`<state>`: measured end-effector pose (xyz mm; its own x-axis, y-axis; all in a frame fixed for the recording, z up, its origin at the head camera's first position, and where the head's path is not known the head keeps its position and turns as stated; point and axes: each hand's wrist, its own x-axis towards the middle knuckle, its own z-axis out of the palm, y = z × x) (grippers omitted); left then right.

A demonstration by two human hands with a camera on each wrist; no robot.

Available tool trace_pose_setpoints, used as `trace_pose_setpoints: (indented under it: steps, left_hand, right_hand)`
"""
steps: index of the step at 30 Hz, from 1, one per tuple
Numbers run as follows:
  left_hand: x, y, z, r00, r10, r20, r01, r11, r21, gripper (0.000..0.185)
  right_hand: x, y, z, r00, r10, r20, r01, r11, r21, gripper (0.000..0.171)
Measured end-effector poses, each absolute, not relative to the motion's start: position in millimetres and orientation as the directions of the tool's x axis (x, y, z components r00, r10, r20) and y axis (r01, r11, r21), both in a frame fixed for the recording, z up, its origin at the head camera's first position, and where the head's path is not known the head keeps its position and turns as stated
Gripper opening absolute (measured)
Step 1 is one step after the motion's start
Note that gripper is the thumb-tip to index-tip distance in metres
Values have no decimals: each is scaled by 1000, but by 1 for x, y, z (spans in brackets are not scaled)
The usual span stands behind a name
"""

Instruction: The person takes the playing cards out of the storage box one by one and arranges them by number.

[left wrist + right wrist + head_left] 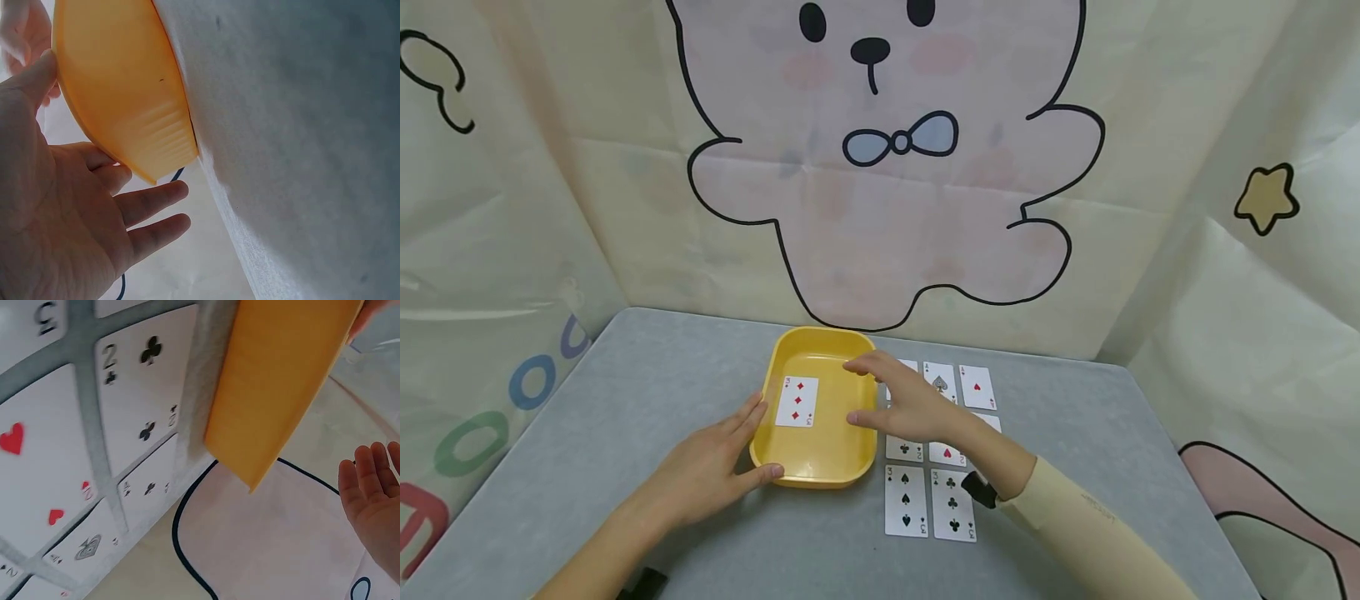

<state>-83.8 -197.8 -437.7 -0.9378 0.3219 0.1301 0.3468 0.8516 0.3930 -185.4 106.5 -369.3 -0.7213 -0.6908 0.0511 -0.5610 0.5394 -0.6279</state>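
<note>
A yellow tray (838,462) stands on the table with a three of diamonds card (796,402) lying face up inside, toward its left. My left hand (711,467) is at the tray's left side, thumb at the near corner and fingers spread along the rim. In the left wrist view, the thumb and some fingertips touch the tray rim (84,128), while two other fingers extend past it. Over the tray's right rim hovers my right hand (906,400), thumb and fingers apart with nothing between them. It partly covers the playing cards laid out beside the tray.
Right of the tray, face-up cards lie in rows: an ace of spades (940,381), ace of hearts (977,387), two of clubs (904,450), two of hearts (947,454), three of spades (906,502) and three of clubs (953,508). A printed cloth (880,242) hangs behind the grey table (700,358).
</note>
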Motion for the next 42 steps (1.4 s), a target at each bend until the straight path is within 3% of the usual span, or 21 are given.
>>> trace_pose_setpoints:
  steps: [8,25,35,42]
  left_hand:
    - [-86,-197,-438,-937,324,131,349,851,393,99]
    - [-87,-197,-440,-933,328,145,359,849,388,98]
    - [-87,-197,-439,-934,329,140,357,846,396,97]
    - [-85,-199,-439,-934,331,133,356,848,392,97]
  right_hand:
    - [-197,85,-371,-719,-691,77,-564,515,-645,65]
    - [-226,42,-394,-785,-619,36,-406,469,-784,75]
    - [-232,23,-412,-808,-584,-79,-352,586,-730,81]
    - [-233,10,-423,-778,-598,-193,-340,660,-670,86]
